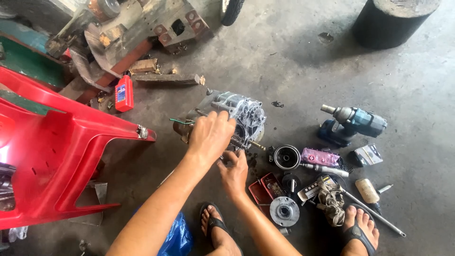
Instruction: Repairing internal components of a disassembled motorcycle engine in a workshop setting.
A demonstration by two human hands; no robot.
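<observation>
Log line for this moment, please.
left hand on engine case | right hand at its shaft | impact wrench lying right

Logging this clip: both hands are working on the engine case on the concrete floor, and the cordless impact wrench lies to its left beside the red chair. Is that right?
Not quite. The head view shows the cordless impact wrench lying to the right of the engine case, far from the red chair. The left hand and right hand are at the case, on the concrete floor.

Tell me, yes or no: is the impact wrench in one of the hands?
No. The impact wrench lies on the floor to the right, while both hands, left and right, are at the engine.
</observation>
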